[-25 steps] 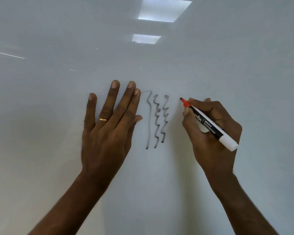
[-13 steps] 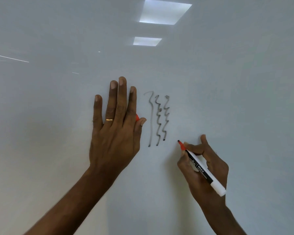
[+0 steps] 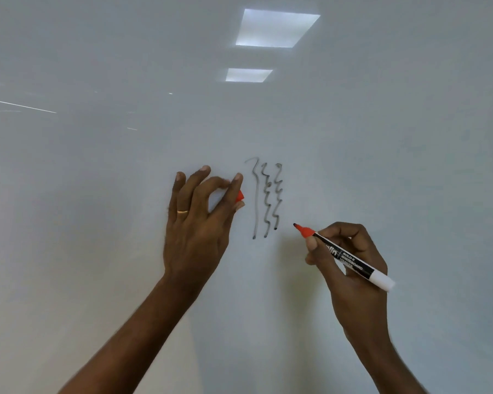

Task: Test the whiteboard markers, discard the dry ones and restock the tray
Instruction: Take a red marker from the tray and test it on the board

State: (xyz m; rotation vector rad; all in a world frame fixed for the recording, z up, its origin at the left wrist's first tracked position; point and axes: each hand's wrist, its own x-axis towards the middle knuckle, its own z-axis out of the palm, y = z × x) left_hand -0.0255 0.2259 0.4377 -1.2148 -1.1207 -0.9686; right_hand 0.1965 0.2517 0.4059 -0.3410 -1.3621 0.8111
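Facing the whiteboard (image 3: 103,228), the head view records both forearms raised from the bottom edge of the picture.

Right hand (image 3: 350,291): fingers and thumb are curled round a marker (image 3: 353,264) in a writing grip, at about 4 o'clock from the centre of the view. The marker has a black printed barrel, a white rear end and a red collar behind a dark nib. Its barrel lies on a slant, with the nib pointing to 10 o'clock and the white end to 4 o'clock. The nib is uncapped. Whether it touches the board cannot be told.

Left hand (image 3: 197,237): raised close to the board at 9 o'clock from the centre, back toward the camera. Forefinger and thumb pinch a red cap (image 3: 240,195), of which only a small part shows between them. The other fingers are loosely bent and partly blurred. A gold ring (image 3: 182,211) sits on one finger.

Board surface: three grey test marks (image 3: 265,197) run top to bottom near the centre. The first is nearly straight and the other two are wavy, each ending in a dark dot. They lie just beside the cap at its 3 o'clock, and the nib stands near them at their 4 o'clock. No red line is visible by the nib.

Two reflected ceiling lights (image 3: 276,31) show at 12 o'clock.
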